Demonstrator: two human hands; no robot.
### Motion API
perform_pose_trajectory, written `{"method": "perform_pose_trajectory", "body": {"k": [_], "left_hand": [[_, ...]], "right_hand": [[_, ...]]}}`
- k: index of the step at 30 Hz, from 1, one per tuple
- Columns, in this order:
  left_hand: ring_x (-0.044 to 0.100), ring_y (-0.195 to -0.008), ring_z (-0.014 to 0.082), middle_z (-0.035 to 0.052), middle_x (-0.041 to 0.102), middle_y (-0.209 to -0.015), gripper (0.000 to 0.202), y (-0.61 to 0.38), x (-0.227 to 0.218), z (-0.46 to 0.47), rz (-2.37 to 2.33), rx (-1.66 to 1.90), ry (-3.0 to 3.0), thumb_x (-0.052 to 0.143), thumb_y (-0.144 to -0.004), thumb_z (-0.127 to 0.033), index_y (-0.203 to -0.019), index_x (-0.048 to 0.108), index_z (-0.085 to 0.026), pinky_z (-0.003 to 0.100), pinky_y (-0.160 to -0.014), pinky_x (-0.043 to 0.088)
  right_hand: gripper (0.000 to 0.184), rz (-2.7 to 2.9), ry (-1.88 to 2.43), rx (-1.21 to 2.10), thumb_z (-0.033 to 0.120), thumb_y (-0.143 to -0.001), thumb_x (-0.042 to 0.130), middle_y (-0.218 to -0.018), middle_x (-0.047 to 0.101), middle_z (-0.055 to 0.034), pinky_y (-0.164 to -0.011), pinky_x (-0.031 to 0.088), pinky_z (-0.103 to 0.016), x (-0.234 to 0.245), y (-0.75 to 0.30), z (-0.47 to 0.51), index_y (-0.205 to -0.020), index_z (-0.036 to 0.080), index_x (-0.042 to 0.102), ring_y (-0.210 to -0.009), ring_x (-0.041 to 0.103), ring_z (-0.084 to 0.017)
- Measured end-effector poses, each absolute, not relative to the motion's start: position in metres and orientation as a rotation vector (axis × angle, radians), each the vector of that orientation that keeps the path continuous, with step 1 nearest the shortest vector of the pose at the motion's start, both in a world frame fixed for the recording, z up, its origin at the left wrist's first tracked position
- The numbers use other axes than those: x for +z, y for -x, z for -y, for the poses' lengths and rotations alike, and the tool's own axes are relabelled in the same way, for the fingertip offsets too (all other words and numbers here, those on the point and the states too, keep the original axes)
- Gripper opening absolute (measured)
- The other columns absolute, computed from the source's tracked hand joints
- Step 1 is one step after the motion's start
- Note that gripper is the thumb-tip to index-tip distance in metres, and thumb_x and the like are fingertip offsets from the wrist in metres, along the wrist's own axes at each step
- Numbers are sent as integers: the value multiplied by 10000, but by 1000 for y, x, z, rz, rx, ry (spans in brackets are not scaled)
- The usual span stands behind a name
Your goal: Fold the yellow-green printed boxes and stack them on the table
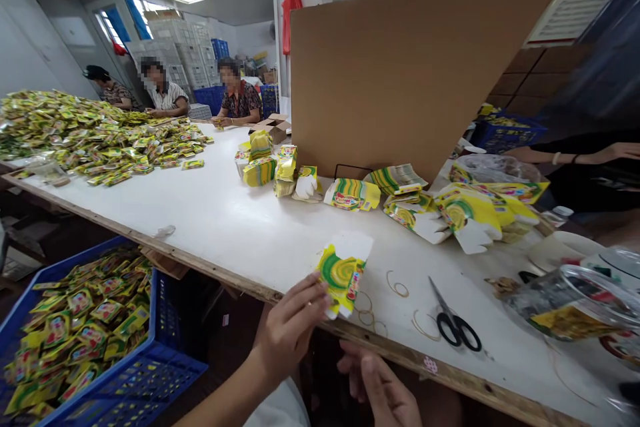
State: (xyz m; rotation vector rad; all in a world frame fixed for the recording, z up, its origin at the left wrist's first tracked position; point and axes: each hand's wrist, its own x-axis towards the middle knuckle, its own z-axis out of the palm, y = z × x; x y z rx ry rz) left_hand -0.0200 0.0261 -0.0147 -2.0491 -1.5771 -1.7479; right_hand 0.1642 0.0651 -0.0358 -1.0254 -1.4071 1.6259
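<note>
My left hand [290,327] is at the near edge of the white table [240,227], its fingers pinched on a flat yellow-and-green printed carton [343,270] with a white flap. My right hand [383,387] hangs just below the table edge with the fingers loosely spread and nothing in it. More flat and folded cartons of the same print [450,210] lie in heaps further back on the table.
Black-handled scissors [455,327] and several rubber bands [397,288] lie right of the carton. A blue crate of packets [80,327] stands low left. A cardboard sheet [415,60] stands upright behind. A clear bag [570,300] lies right. Three people sit far left; another person's arm [590,153] shows right.
</note>
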Motion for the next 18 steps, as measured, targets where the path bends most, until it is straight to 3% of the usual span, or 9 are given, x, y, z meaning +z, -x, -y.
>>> {"method": "perform_pose_trajectory", "body": {"k": [3,6,8,11,14,18], "left_hand": [[552,-1292,291,97,699,-1256,621,4,-17,-3,1442,-1681,2265,588,-864,-9,-1413,490,-282,481,-1061,499],[549,-1296,288,83,688,-1276,657,-8,-25,20,1452,-1771,2392,630,-836,-6,-1401,504,-318,465,-1085,477],[515,-1328,292,67,640,-1349,578,-10,-26,30,1589,-2090,2209,641,-848,-58,-1347,566,-341,463,-1109,445],[476,-1357,303,77,567,-1433,449,-8,-21,29,1882,-2782,1632,635,-892,-246,-1333,580,-309,451,-1127,409],[541,-1293,321,107,636,-1349,468,-2,-14,20,2010,-3394,1277,660,-857,-433,-1286,628,-250,435,-1088,439],[642,-1158,318,121,729,-1179,420,3,-11,15,1912,-3859,1212,696,-814,-471,-1134,722,-200,416,-1011,490]], "right_hand": [[485,1255,1005,1602,630,-766,684,-684,695,-51,-552,537,-278,-39,-165,-62,-984,204,762,-586,609,-198],[400,1184,1004,1641,540,-759,743,-849,741,-75,-711,570,-313,-36,-163,-58,-971,201,739,-776,681,-249],[371,1147,975,1689,502,-761,757,-946,747,-86,-819,559,-346,-31,-159,-53,-979,205,711,-905,687,-274],[422,1044,916,1800,471,-775,755,-967,752,-80,-793,567,-369,-24,-147,-41,-1096,237,614,-881,702,-264],[455,1003,875,1902,486,-766,759,-895,757,-76,-679,570,-338,-20,-135,-30,-1093,238,563,-781,714,-251],[477,1025,856,1970,509,-745,772,-871,758,-75,-626,565,-314,-22,-131,-27,-1080,227,580,-753,715,-244]]}}
